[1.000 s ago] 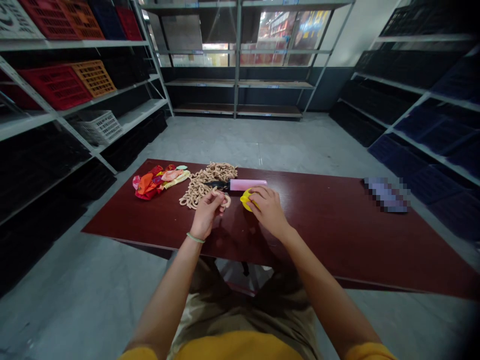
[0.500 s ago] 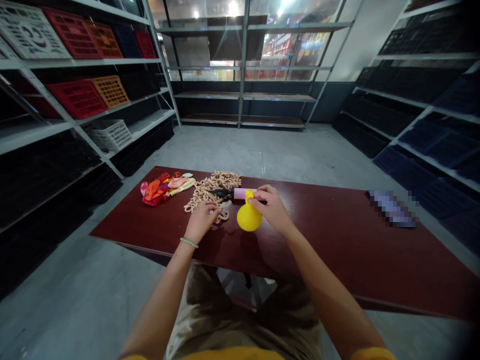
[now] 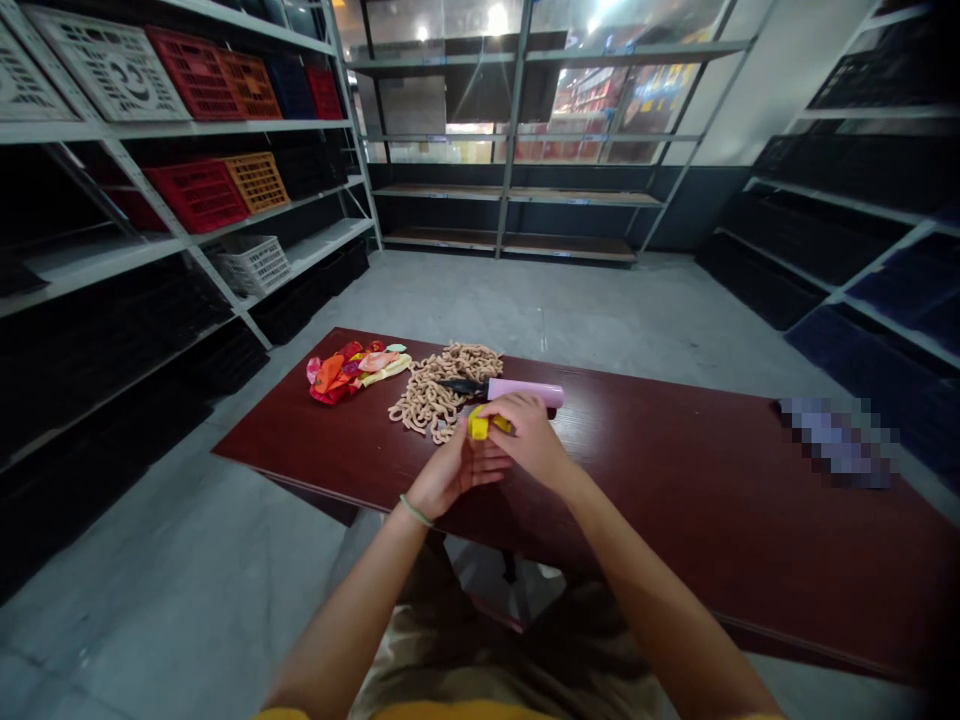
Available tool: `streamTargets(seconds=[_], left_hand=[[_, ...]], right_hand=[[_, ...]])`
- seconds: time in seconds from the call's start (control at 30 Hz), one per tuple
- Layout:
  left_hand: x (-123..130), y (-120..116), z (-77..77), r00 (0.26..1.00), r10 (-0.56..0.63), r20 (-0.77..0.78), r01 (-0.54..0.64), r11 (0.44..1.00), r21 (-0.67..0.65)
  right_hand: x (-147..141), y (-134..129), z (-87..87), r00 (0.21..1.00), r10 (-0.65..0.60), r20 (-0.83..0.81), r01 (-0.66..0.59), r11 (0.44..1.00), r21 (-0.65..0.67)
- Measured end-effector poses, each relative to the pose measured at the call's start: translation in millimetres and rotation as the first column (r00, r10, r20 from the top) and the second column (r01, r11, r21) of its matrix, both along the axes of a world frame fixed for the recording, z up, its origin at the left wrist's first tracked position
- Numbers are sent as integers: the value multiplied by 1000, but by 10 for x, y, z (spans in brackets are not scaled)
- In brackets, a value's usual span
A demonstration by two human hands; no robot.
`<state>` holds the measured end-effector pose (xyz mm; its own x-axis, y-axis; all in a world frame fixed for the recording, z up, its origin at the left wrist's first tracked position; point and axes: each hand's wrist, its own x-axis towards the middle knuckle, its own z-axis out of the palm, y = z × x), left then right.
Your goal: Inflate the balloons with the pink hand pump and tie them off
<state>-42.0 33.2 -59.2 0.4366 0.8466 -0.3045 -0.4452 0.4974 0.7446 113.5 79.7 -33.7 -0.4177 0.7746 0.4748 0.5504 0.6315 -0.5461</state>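
Note:
My right hand (image 3: 527,433) is closed on a small yellow balloon (image 3: 478,424), fingers curled over its top. Much of the balloon is hidden by that hand. Just below and to the left, my left hand (image 3: 466,465) wears a pale green bracelet; its palm is turned up and several fingers are stretched out under the balloon. The left thumb is close to the yellow rubber, and I cannot tell whether it presses on it. Behind my hands lies a pink hand pump (image 3: 529,390) with a black nozzle, its tip over a heap of beige chain-like loops (image 3: 431,392).
Crumpled coloured balloons (image 3: 345,372) lie at the left end of the dark red table (image 3: 660,470). A blurred-out flat object (image 3: 836,440) rests at the right end. Shelves with plastic crates (image 3: 199,195) stand on the left, further racks ahead and right.
The round yellow balloon, earlier hanging from my right hand, is now mostly covered by it. My left hand has come up beside it, palm turned up. The view has shifted slightly left.

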Motion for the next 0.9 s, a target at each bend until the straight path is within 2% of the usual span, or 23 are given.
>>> streamTargets(seconds=[0.07, 0.17, 0.23, 0.3, 0.37, 0.43, 0.5, 0.6, 0.67, 0.73, 0.9], left_hand=[[23, 7, 4, 983, 109, 147, -105, 994, -33], [3, 52, 6, 938, 276, 209, -268, 961, -66], [-31, 90, 1, 898, 386, 212, -374, 923, -96], [-78, 128, -7, 855, 460, 239, -444, 888, -118], [-134, 157, -9, 819, 503, 277, -487, 864, -132], [-193, 174, 2, 795, 526, 303, -509, 849, -142], [-249, 179, 26, 789, 517, 332, -498, 855, -146], [-325, 183, 77, 787, 470, 399, -465, 878, -117], [-372, 200, 114, 769, 484, 418, -496, 864, -87], [-410, 233, 151, 736, 541, 408, -567, 821, -66], [-387, 357, 237, 591, 673, 444, -704, 699, -122]], right_hand=[[-25, -92, 0, 991, 23, 133, -37, 994, 101], [-3, -145, -30, 972, 54, 230, -96, 980, 177], [55, -68, -64, 970, 77, 229, -120, 976, 182], [143, 99, -118, 976, 35, 216, -75, 981, 180], [244, 316, -206, 955, -125, 270, 74, 979, 192], [333, 519, -322, 849, -287, 444, 207, 953, 221], [396, 661, -431, 805, -321, 498, 238, 945, 225], [467, 720, -493, 791, -295, 536, 208, 954, 218], [524, 653, -449, 784, -283, 553, 187, 956, 224], [600, 498, -368, 781, -288, 554, 185, 954, 235], [811, -173, -235, 809, -293, 510, 215, 954, 206]])
